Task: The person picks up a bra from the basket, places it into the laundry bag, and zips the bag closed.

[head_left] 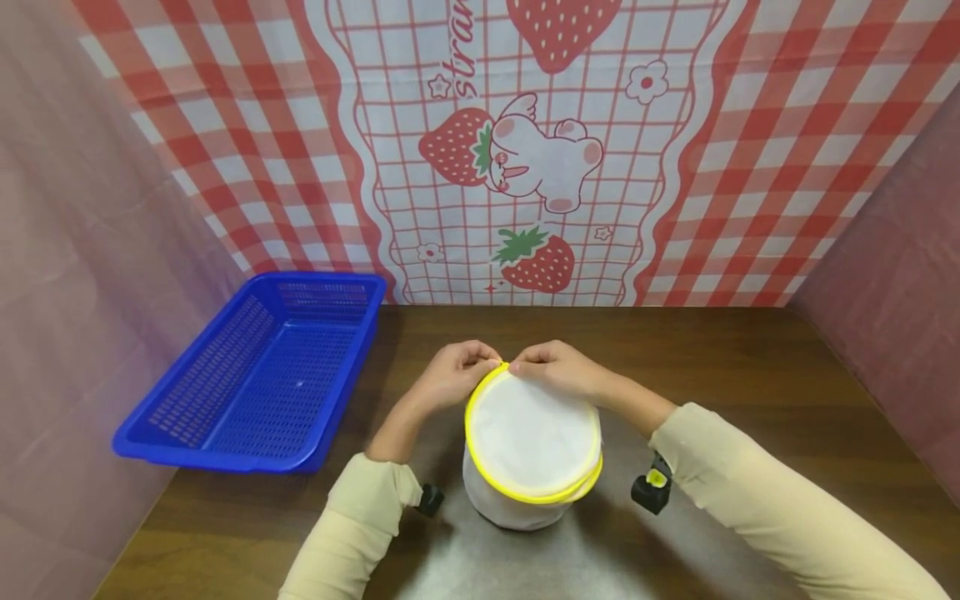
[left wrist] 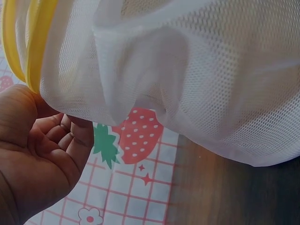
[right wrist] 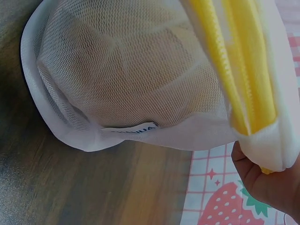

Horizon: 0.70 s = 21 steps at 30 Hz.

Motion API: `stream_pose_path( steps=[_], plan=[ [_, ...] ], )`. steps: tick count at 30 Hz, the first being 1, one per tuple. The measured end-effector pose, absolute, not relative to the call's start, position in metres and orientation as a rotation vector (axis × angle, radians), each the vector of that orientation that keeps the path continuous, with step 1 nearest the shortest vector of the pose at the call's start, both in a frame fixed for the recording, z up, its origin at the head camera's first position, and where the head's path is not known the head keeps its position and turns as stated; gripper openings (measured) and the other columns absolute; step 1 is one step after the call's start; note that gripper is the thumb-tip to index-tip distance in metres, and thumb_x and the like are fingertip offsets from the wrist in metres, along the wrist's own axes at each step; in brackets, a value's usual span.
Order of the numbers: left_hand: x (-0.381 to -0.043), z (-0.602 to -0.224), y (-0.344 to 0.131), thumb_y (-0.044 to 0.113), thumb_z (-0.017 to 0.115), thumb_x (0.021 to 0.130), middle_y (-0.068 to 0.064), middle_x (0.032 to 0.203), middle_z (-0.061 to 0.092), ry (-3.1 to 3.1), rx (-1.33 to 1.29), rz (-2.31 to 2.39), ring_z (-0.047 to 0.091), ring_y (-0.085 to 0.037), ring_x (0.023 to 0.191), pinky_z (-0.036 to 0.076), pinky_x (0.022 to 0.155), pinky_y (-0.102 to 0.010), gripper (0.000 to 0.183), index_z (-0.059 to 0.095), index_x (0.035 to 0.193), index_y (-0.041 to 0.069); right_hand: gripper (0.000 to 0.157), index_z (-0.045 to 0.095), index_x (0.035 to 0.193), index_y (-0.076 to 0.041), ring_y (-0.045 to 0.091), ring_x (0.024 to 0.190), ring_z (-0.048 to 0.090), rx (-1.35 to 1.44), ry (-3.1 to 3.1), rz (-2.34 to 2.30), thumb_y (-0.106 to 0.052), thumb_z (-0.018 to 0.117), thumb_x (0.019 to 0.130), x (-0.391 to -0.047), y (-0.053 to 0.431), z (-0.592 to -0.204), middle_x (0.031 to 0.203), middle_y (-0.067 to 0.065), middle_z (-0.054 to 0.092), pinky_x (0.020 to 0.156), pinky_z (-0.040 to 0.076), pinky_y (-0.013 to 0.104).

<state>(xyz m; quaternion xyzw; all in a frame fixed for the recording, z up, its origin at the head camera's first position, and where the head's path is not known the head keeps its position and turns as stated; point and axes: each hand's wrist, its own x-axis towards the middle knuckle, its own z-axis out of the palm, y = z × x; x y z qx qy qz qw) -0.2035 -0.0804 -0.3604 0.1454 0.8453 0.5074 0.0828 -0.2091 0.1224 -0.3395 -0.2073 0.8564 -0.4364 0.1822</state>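
A round white mesh laundry bag (head_left: 534, 437) with a yellow zipper rim (head_left: 480, 467) stands on the table, its flat lid facing up. At the rim's far edge, my left hand (head_left: 455, 372) pinches the yellow trim between thumb and fingers. Close beside it, my right hand (head_left: 558, 368) pinches the rim by the zipper's end. In the left wrist view the mesh side (left wrist: 220, 89) hangs in soft folds. A small printed label (right wrist: 133, 128) shows low on the bag in the right wrist view. What lies inside cannot be made out.
To the left on the wooden table (head_left: 750, 375) sits a blue plastic basket (head_left: 330, 417) with slotted walls. A red-and-white strawberry-print cloth (head_left: 540, 167) hangs behind the table. Pinkish cloth walls (head_left: 892, 225) stand at both sides.
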Motion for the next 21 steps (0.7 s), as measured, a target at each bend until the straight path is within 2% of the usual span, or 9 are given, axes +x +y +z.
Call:
stream_pose_path(
  steps=[14,21],
  plan=[
    [-0.2015,-0.3598,-0.0804,0.018,0.056,0.093,-0.01,0.09,0.068,2.535,0.437,1.517,0.058,-0.011,0.068,0.049,0.061,-0.023,0.019,0.065,0.1,0.003,0.031,0.068,0.108,-0.004,0.011,0.072,0.06,-0.55,2.415,-1.234,-0.027,0.052,0.096,-0.2084,0.1254,-0.3404,0.101,0.011,0.068,0.063,0.051,0.026],
    [-0.2029,-0.3609,-0.0791,0.017,0.057,0.093,-0.011,0.09,0.068,2.531,0.455,1.519,0.058,-0.01,0.067,0.048,0.061,-0.022,0.019,0.065,0.101,0.002,0.03,0.069,0.106,-0.007,0.011,0.08,0.06,-0.622,2.399,-1.243,-0.029,0.053,0.095,-0.212,0.1245,-0.3418,0.106,0.01,0.068,0.068,0.05,0.026]
  ],
)
